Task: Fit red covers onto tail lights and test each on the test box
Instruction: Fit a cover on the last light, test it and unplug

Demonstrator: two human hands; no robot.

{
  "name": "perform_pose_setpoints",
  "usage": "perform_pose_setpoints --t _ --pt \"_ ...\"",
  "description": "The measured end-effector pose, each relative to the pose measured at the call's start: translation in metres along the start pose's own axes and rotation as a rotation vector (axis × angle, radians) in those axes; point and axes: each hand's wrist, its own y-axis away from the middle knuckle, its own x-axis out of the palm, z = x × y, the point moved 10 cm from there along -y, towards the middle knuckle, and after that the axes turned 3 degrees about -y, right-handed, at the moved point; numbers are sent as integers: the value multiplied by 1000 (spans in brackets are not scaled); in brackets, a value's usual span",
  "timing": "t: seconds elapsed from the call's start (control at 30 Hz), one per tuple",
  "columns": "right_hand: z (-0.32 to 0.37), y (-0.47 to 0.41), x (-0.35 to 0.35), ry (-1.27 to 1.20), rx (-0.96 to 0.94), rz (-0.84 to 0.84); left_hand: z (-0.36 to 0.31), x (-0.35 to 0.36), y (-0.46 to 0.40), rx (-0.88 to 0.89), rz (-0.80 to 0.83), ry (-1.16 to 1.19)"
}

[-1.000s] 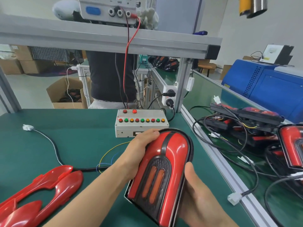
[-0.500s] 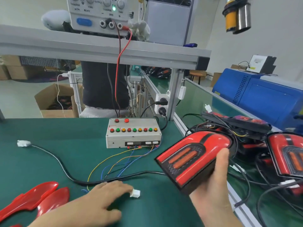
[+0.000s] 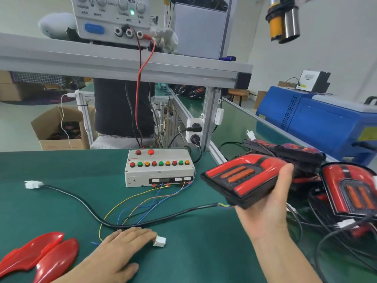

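**A:** On green bench mat (image 3: 61, 170), item 1: test box (image 3: 159, 168), grey, two rows of red/green/amber buttons, coloured leads out the front. Status?

**B:** Idle, no lamp plugged in. Item 2: tail light (image 3: 242, 180), red cover on, held off the mat at bench's right edge. Right hand (image 3: 267, 205) cups it from below, thumb up over the far rim. Its black cable (image 3: 142, 221) trails left across the mat to a white plug (image 3: 32, 184), well apart from the box.

**A:** Left hand (image 3: 122, 250)?

**B:** Flat on mat, fingers straight, tips touching white connector (image 3: 159, 241). Not gripping it, as far as I can tell; the fingertip contact is small in view.

**A:** Item 3?

**B:** Spare red covers (image 3: 40, 256), front left, loose. Finished lamps (image 3: 350, 190) piled right, cables tangled.

**A:** Risks?

**B:** 1) One-hand hold, lamp tilted: could slip, esp. if the trailing cable snags on the box leads it crosses. 2) Cable drag may pull the thin coloured wires. 3) Cover seating unverified, may pop at an edge. 4) Two white plugs on the mat: easy to mate the wrong pair.
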Motion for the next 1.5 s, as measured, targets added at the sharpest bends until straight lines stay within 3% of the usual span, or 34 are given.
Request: perform_pose_setpoints --t 0.1,0.2,0.3,0.37,0.47,0.57,0.7,0.93,1.33,1.5 --pt "-27 2 -19 47 177 -39 2 -3 2 -7 -59 86" --pt "-48 2 -37 85 326 -78 16 -2 6 -104 -12 388" --pt "-60 -1 -54 143 419 -111 41 -15 17 -236 -172 595" --pt "-64 -1 -63 183 467 -136 70 -30 30 -343 -367 598" --pt "-69 -2 -75 216 529 -157 129 -23 51 -595 -510 538" --pt "-71 -4 -83 252 552 -173 181 -1 68 -815 -523 470" --pt "-68 -12 -93 390 530 -195 226 40 77 -916 -448 423" --pt "-43 -20 -104 697 429 -205 264 87 74 -852 -341 379" --pt "-42 -9 -90 690 355 -74 312 111 78 -852 -291 157" --pt "-40 -8 -87 696 342 -63 302 98 63 -708 -331 166"
